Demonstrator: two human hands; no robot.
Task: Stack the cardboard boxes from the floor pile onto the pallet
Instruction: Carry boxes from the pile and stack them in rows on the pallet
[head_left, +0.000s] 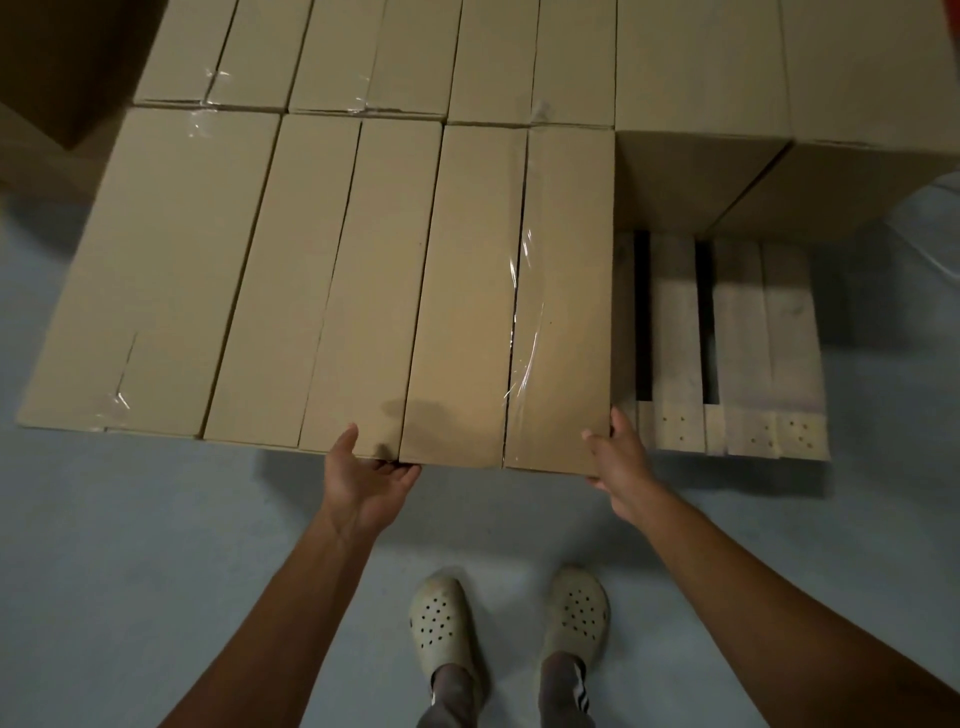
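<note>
Pale grey-blue floor (156, 545) is shown from above, with a wooden pallet (737, 338) set on it and mostly covered by cartons. One cardboard box (462, 312), sealed by a clear tape seam (519, 322) along its top, is seen on the pallet's near edge, to the left of the pallet's bare slats. It is pressed against a row of similar boxes (311, 260) that fills the pallet's left part. A taller stack (701, 104) is seen at the pallet's far right. The box's long axis runs from the pallet's near edge toward its far side, so only its near short end is presented to the hands. The left hand (366, 478) is cupped at the near left corner, thumb laid on top, fingers (402, 470) curled under the bottom edge. The right hand (621, 462) is wrapped round the near right corner, thumb up the side. Both hands are equally near. The box's near end appears to jut slightly past its neighbours, so a straight push toward the pallet's far side is judged likely.
</note>
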